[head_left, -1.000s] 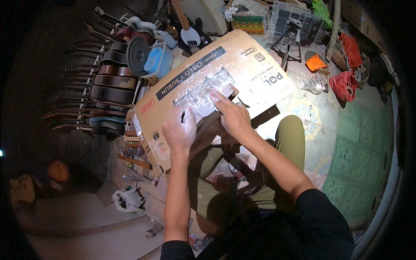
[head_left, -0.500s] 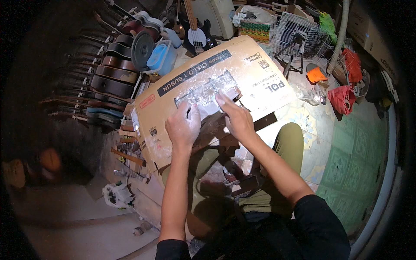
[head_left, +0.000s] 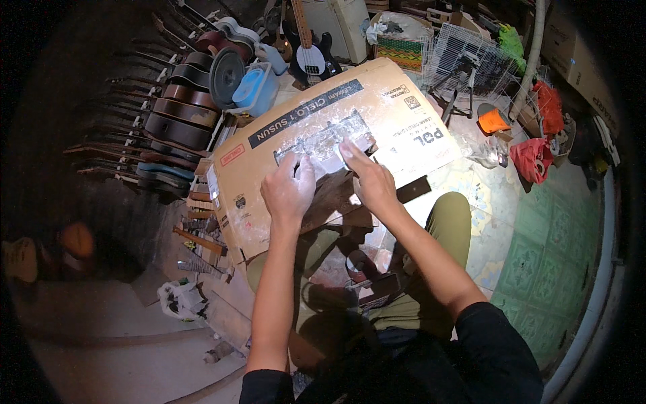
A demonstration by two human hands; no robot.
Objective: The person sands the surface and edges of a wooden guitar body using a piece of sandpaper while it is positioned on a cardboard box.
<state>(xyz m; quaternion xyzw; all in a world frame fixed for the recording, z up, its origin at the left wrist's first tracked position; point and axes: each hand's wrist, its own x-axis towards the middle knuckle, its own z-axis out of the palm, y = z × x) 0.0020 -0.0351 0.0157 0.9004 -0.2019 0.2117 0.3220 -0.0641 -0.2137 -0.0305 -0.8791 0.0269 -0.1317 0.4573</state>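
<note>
A large printed cardboard sheet point(head_left: 259, 222) lies in front of me above my legs, dusted with white powder across its middle. Over that dusty patch, both hands grip a small pale flat piece point(head_left: 330, 160) from its two sides; glare and powder hide its exact kind. My left hand point(head_left: 289, 192), whitened with dust, is closed at the piece's left end with the thumb up. At the other end my right hand point(head_left: 370, 178) is closed too, its thumb pressing on top and the other fingers mostly out of sight.
A row of guitars point(head_left: 178, 124) stands at the far left, with a bass guitar point(head_left: 309, 59) at the back. Beyond the cardboard are a blue tub point(head_left: 259, 91), a wire cage point(head_left: 471, 64) and an orange container point(head_left: 493, 119). A hammer-like wooden-handled tool point(head_left: 198, 240) lies at the left.
Both hands keep their grip on the pale piece and have barely shifted over the cardboard. The whole view has moved slightly.
</note>
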